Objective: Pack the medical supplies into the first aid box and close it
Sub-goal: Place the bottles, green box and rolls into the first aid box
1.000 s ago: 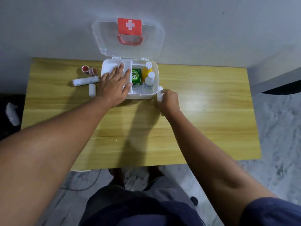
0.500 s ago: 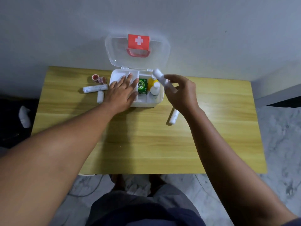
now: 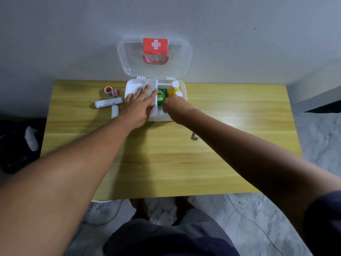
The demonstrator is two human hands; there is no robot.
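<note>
My left hand lies flat, fingers spread, over the left compartment of the first aid box, hiding what sits beneath it. My right hand reaches down into the box's right side, fingers curled out of sight, so I cannot tell what it grips. A green packet and a yellow bottle show inside. The clear lid stands open. Bandage rolls and tape rolls wait on the tabletop; my forearm mostly hides a white roll.
</note>
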